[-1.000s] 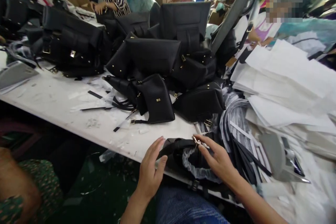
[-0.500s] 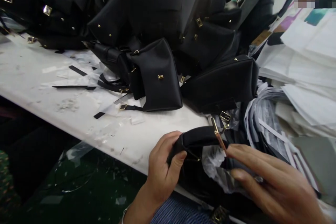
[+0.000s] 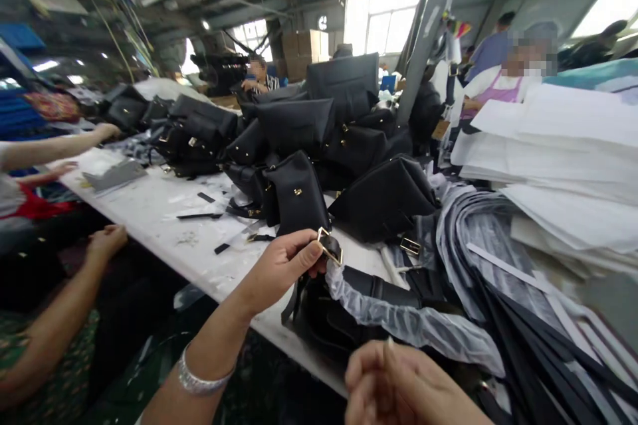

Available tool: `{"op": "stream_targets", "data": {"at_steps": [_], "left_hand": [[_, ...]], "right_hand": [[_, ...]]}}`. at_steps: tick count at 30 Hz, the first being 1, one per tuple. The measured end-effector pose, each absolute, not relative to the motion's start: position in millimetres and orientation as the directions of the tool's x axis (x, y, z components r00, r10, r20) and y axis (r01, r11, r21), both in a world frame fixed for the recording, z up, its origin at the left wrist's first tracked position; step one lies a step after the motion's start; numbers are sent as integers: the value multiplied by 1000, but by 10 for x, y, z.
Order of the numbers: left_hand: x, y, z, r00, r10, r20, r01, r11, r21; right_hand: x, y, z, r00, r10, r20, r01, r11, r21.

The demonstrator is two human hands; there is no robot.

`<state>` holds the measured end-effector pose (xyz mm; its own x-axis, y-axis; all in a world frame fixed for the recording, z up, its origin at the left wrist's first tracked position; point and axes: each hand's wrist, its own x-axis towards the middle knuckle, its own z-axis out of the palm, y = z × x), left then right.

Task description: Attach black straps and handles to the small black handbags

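Between the thumb and fingers of my left hand (image 3: 284,269) is a gold buckle (image 3: 329,249) at the end of a black strap. Clear crinkled plastic wrap (image 3: 419,331) covers the strap from just below the buckle and runs off to the right. Under it lies a black handbag (image 3: 319,312) at the table's front edge. My right hand (image 3: 403,385) is low in front of the bag, apart from the strap, fingers curled together; anything inside them is hidden.
Several black bags, one upright (image 3: 302,196), are heaped across the white table (image 3: 144,206). Long black strips (image 3: 543,345) and stacked white sheets (image 3: 558,146) lie to the right. Co-workers' arms (image 3: 60,146) reach in from the left; another person (image 3: 498,86) is at the far right.
My view has tilted up. My left hand has gone from the black strap loop to the gold buckle. The right hand has left the buckle and moved down; the plastic-wrapped strap now lies stretched out.
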<state>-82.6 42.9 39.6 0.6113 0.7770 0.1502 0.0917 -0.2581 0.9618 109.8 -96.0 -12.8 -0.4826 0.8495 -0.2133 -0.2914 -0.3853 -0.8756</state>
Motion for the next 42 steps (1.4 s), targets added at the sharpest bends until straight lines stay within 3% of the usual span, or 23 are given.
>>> {"op": "stream_targets", "data": {"at_steps": [2, 4, 9, 13, 17, 22, 28, 33, 37, 42], "left_hand": [[-792, 314, 453, 618, 772, 150, 96, -263, 960], [-778, 155, 487, 578, 794, 188, 26, -248, 968], [-792, -417, 621, 361, 894, 264, -308, -153, 939], [-769, -944, 738, 260, 929, 263, -421, -136, 897], [-673, -1414, 683, 240, 955, 173, -322, -90, 943], [-535, -1891, 400, 195, 980, 49, -112, -28, 993], [-411, -2259, 160, 104, 990, 95, -106, -84, 991], [-369, -2413, 138, 25, 987, 156, -65, -154, 986], [-275, -2472, 130, 46, 984, 171, -26, -170, 985], [-134, -2480, 96, -22, 974, 224, -33, -224, 974]], "right_hand": [[1064, -970, -126, -489, 836, -250, -490, -500, -714], [1095, -999, -91, -488, 836, -251, -555, -519, -650], [1245, -1116, -36, -470, 847, -246, -525, -493, -694], [1354, -1117, 100, -290, 949, -121, -609, -281, -742], [1492, -1009, 429, -106, 994, 4, -676, -69, -734], [1469, -888, 795, -217, 970, 113, -652, -59, -756], [1140, -1162, 731, -298, 941, 163, -658, -79, -749], [1057, -1800, 413, -430, 898, 96, -462, -127, -878], [1079, -2008, 312, -343, 934, 101, -421, -56, -905], [1096, -1950, 380, -208, 971, 115, -488, -2, -873]]}}
